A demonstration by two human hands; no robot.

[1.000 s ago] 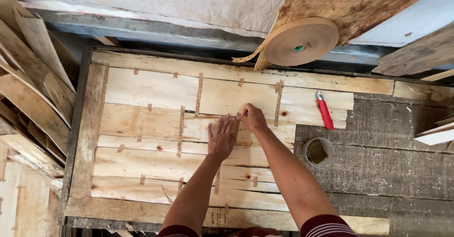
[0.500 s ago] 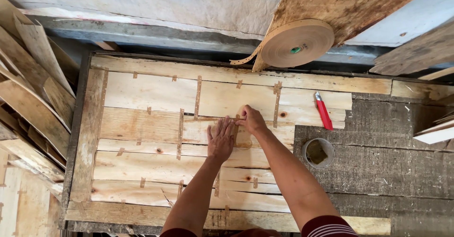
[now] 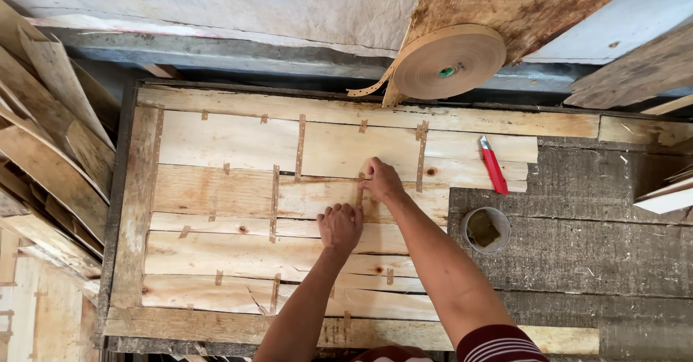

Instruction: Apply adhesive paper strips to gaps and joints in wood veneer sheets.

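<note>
1. Both hands are down on the veneer sheet [image 3: 238, 189]: the left hand [image 3: 340, 226] lies flat with its fingers curled loosely and gripping nothing.
2. The right hand [image 3: 381, 180] has its fingertips pinched together, pressing a short tape strip [image 3: 360, 189] onto a seam directly under them.
3. That tape looks paper-thin and floppy, best handled by its ends; the veneer seems light and brittle, likely to split along the grain.
4. Beyond the right fingers lie a red knife [image 3: 494, 168] and a tape roll [image 3: 447, 62].

left hand [image 3: 340, 226]: palm down, fingers curled, pressing flat
right hand [image 3: 381, 180]: a bit further out, fingertips pinched downward
arms: both bare, stretched forward, nearly parallel
</note>
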